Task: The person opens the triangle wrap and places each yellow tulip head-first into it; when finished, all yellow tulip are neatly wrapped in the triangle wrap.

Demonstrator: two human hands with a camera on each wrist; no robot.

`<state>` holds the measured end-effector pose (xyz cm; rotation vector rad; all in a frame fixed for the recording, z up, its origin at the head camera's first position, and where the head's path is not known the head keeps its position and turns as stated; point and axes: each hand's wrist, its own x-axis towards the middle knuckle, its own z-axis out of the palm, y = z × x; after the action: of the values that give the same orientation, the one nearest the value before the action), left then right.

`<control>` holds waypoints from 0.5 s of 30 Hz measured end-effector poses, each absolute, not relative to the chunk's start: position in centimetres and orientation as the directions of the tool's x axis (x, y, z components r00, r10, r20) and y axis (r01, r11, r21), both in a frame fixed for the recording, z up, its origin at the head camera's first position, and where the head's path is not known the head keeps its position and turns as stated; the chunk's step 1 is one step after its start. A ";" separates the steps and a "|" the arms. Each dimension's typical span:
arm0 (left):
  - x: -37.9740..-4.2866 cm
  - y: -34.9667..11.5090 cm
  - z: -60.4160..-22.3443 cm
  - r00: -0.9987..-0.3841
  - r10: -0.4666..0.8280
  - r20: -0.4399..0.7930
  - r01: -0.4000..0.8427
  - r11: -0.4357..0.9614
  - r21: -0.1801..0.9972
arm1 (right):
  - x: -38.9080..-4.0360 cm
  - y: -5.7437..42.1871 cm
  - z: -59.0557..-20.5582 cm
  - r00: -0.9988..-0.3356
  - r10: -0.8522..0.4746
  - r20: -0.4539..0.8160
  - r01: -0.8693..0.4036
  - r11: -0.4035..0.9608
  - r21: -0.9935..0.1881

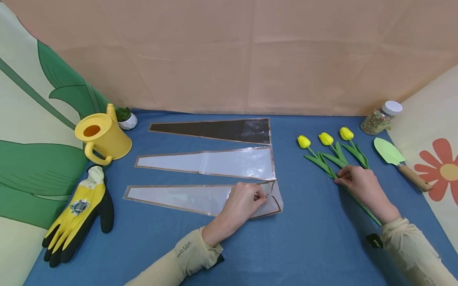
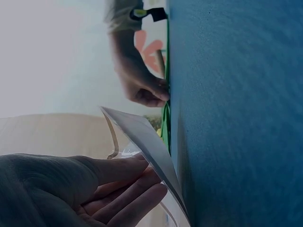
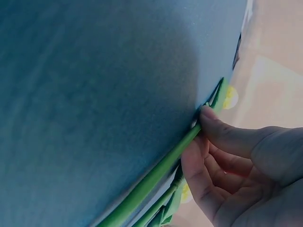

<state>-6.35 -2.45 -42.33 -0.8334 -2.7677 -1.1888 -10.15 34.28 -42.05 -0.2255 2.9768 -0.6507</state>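
Three tapered clear flower sleeves with brown borders lie in a column on the blue cloth. My left hand pinches the wide end of the nearest sleeve. In the left wrist view, that sleeve's edge stands raised off the cloth at the fingertips. Three yellow tulips with green leaves lie to the right. Thumb and fingers of my right hand hold the stem of the leftmost tulip. The right wrist view shows this green stem low along the cloth, with other stems beside it.
Left stand a yellow watering can, a small potted plant and a yellow-black glove. The white-filled sleeve and dark sleeve lie behind. Far right are a lidded jar and a green trowel.
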 end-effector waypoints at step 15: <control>-6.4 -2.4 -42.6 -0.863 0.458 0.213 0.473 0.586 0.657 | -9.5 34.0 -40.8 -0.982 -0.178 -0.065 -0.137 0.902 -0.409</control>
<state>-6.38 -2.40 -42.61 -0.8162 -2.7796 -1.1610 -9.50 34.04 -40.83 -0.2461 2.9647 -0.6265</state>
